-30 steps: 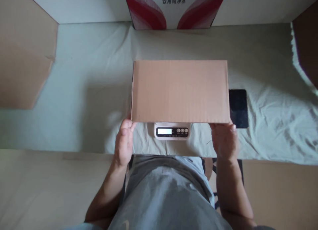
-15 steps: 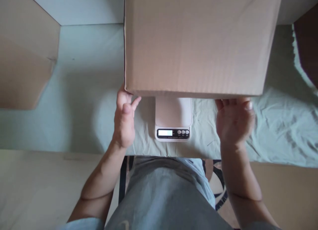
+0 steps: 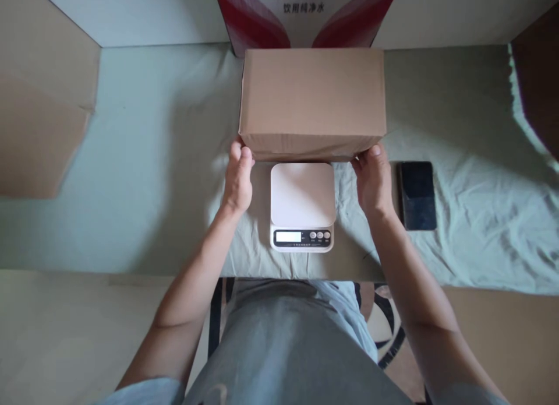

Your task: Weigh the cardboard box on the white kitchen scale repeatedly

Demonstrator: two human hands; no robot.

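Between my two hands is a brown cardboard box [image 3: 312, 93], just behind the scale. My left hand [image 3: 239, 178] grips its near left bottom corner, thumb on the outside and the other fingers partly hidden. At the near right bottom corner my right hand [image 3: 373, 175] holds it the same way, fingertips tucked under the edge. A white digital kitchen scale [image 3: 302, 198] lies in front of the box with a bare platform. Its small display is lit, and I cannot read a figure on it. Whether the box rests fully on the cloth is hidden.
A black phone [image 3: 418, 195] lies right of my right hand on the pale green cloth [image 3: 131, 160]. Behind the box stands a red and white printed carton [image 3: 305, 20] against the wall. Large cardboard pieces [image 3: 43, 96] are at the left, and a dark brown object [image 3: 539, 84] at the right.
The cardboard box has moved down and away from me, toward the back of the table, with both hands on it. The phone and the printed carton behind have come into view.
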